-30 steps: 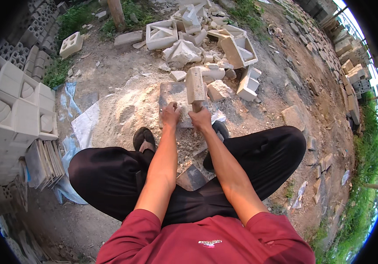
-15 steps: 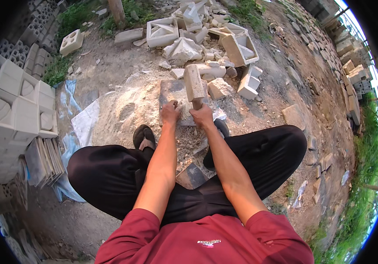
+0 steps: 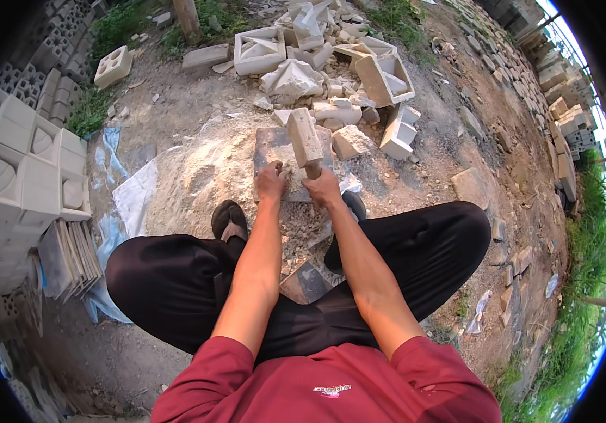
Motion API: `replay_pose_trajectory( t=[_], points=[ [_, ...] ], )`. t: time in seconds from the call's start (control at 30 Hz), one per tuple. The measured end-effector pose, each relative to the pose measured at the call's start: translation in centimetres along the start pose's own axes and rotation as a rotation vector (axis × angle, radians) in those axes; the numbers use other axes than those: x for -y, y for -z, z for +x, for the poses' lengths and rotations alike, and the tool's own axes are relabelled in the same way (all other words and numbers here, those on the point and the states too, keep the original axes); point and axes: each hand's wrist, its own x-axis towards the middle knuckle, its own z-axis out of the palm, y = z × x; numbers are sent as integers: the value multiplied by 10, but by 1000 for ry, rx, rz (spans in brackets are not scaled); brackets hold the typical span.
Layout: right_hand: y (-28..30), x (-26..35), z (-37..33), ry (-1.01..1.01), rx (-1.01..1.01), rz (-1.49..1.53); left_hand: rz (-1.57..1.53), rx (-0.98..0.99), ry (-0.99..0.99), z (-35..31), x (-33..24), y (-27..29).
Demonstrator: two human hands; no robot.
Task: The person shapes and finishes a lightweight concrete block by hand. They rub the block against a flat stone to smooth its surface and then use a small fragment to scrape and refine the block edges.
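Note:
My right hand (image 3: 323,187) is wrapped round the short handle of a wooden mallet (image 3: 305,139). The mallet's blocky, dusty head is raised above a dark flat slab (image 3: 266,144) on the ground between my feet. On the slab's left side my left hand (image 3: 271,182) is closed, fingers curled low over the surface; whatever they hold is hidden. Pale crumbs and powder lie on the slab around both hands. A heap of pale powder (image 3: 208,169) spreads out to the left of it.
Broken pale blocks (image 3: 294,79) are piled beyond the slab. At the left stand stacked moulded blocks (image 3: 39,176), with thin boards (image 3: 70,257) leaning below them. Blue plastic sheeting (image 3: 110,233) lies near my left knee. A dark tile (image 3: 306,282) rests between my legs.
The mallet's head has swung slightly to the left and a little lower in my right hand. My left hand stays almost where it was on the slab.

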Motion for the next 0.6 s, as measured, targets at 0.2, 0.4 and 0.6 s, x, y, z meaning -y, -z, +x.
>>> replay_pose_trajectory(
  t=[0.2,0.4,0.6],
  points=[
    [-3,24,9,56,-221,99,22,-3,-33,-1,-5,-3],
    [-16,2,-17,-154,20,-120,-50,-64,-74,-2,-8,3],
    [7,36,-5,-85,-95,-31,68,6,-64,-4,-21,8]
  ],
)
